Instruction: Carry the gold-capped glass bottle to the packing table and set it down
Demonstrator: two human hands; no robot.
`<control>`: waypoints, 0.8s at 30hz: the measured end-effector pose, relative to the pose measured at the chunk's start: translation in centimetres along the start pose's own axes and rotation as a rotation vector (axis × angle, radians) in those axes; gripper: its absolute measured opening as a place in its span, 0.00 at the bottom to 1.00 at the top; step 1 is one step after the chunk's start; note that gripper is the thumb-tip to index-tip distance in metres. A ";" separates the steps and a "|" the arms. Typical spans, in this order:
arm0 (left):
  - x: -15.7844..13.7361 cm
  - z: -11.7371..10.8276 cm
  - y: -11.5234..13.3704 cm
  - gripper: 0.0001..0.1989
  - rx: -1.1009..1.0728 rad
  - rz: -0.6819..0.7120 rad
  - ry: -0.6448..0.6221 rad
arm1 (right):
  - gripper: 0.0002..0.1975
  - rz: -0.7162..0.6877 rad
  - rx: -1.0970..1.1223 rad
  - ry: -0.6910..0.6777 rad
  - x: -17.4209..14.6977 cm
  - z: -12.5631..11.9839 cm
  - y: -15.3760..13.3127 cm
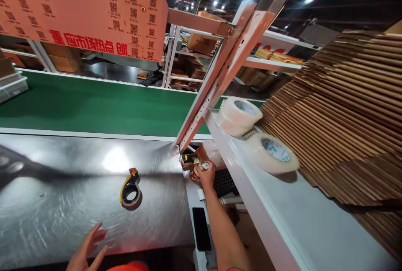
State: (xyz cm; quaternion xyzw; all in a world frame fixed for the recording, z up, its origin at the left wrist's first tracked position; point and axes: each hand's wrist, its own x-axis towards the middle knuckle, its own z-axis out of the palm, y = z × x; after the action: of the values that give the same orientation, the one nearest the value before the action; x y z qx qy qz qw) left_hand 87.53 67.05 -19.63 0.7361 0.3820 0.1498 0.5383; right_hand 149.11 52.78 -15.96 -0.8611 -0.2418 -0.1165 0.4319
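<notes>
My right hand (207, 174) reaches in under the white shelf, with its fingers closed around a small brown object (195, 174) that has a round pale end; its exact kind is unclear. Just behind those fingers is a small open cardboard box (189, 161) with a yellow-and-black item inside. A black keyboard (225, 183) lies partly hidden beside the hand. Low over the metal table (157, 216), my left hand (89, 250) has its fingers spread and holds nothing. Further in on the table lies a black and yellow tape dispenser (130, 191), apart from both hands.
A dark phone (201, 229) rests along the table's right edge. Clear tape rolls (270, 153) and a tall stack of flattened cardboard (339, 124) occupy the white shelf (248, 183). A slanted post (216, 82) rises before the green conveyor belt (103, 107).
</notes>
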 end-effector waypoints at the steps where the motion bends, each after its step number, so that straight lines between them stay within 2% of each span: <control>1: 0.3 0.2 0.6 0.30 0.018 0.031 -0.036 | 0.29 -0.021 -0.001 -0.036 -0.2 0.1 0.1; 4: 1.4 0.4 2.5 0.30 0.070 0.097 -0.073 | 0.29 -0.081 -0.002 -0.131 -0.7 -0.1 0.3; 7: 2.4 0.2 3.6 0.29 0.096 0.162 -0.067 | 0.32 -0.090 0.013 -0.161 -1.1 -0.8 0.3; 15: 3.7 0.6 3.7 0.27 0.142 0.295 -0.070 | 0.32 -0.034 0.016 -0.194 -0.3 -3.6 0.9; 20: 3.6 0.7 3.7 0.26 0.173 0.290 -0.050 | 0.37 0.034 -0.069 -0.099 -0.8 -2.7 0.2; 24: 3.5 0.6 4.1 0.26 0.156 0.282 -0.055 | 0.35 0.057 -0.137 -0.033 -1.5 -1.1 -0.8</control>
State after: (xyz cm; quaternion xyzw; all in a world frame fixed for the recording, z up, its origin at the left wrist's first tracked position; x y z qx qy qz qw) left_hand 91.84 68.63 -16.81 0.8258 0.2703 0.1736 0.4635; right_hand 147.43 51.86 -15.41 -0.8969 -0.2156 -0.1062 0.3711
